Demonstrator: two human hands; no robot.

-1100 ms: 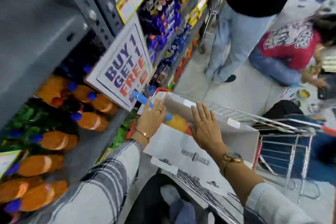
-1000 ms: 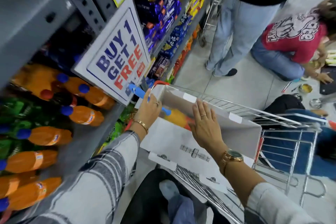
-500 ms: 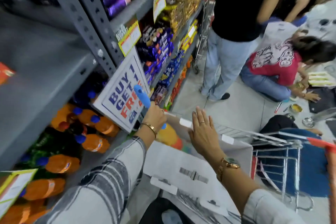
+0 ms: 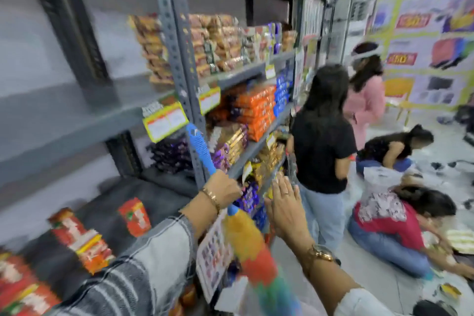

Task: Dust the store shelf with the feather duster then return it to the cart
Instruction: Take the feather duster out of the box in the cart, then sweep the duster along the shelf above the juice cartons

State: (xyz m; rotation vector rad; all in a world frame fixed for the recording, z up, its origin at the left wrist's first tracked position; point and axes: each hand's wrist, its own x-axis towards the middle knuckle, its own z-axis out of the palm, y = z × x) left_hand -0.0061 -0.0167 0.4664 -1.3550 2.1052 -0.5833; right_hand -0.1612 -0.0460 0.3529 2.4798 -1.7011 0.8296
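Note:
My left hand (image 4: 223, 191) is closed around the blue handle of the feather duster (image 4: 199, 147). The handle points up toward the grey shelf upright, and the orange, red and green feathers (image 4: 252, 246) hang down below my fist. My right hand (image 4: 284, 206) is raised beside it, flat, fingers apart, holding nothing. The grey metal store shelf (image 4: 77, 120) fills the left side, with red packets on a lower level and stacked snack packs further along. The cart is out of view.
A person in a black shirt (image 4: 322, 146) stands close ahead by the shelf. Another in pink (image 4: 365, 100) stands behind. Two people crouch on the floor at right (image 4: 389, 223), among scattered items. Yellow price tags (image 4: 165, 120) hang off the shelf edges.
My left hand has lifted the duster out of the cart's box and raised it toward the shelf. My right hand left the box edge. The view swung up from the cart to the shelves.

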